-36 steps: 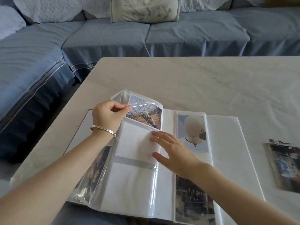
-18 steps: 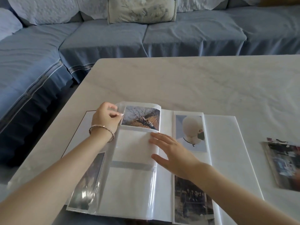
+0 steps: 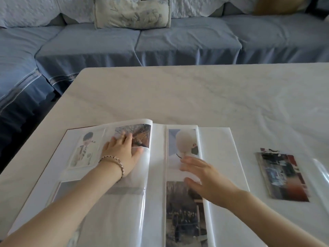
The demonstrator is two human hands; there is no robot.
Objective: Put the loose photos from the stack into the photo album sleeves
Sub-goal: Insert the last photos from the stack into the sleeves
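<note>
L hand [image 3: 121, 152] lies flat, fingers straight and spread, pressing on the left-hand leaf of the photo album [image 3: 222, 166]. It grips nothing. Its fingertips overlap the lower edge of the tree photo [image 3: 140, 132], which sits fully inside the top sleeve. R hand [image 3: 204, 177] is also spread and relaxed w/ nothing in it, over the right-hand leaf. It's blurred, so can't tell if it touches the plastic or hovers.

Done so far, judging by filled pockets:
- Tree photo at L fingertips.
- Uniform portrait [image 3: 84, 150] on the outer side of L hand.
- Head-and-shoulders photo [image 3: 183, 139] just beyond R fingertips.
- Dark group photo [image 3: 185, 216] below R thumb.

Left to do:
- The sleeve [image 3: 122, 220] below L wrist, alongside the forearm, looks empty.
- The page outboard of R hand looks blank, approx a full leaf.
- The stack of loose photos [image 3: 283, 177] lies on the table [image 3: 195, 95], well apart from R hand on its outer side, w/ several pics seemingly remaining.

Probably early-to-mid task. Next pic needs fetching from the stack, prob. by R hand.
</note>
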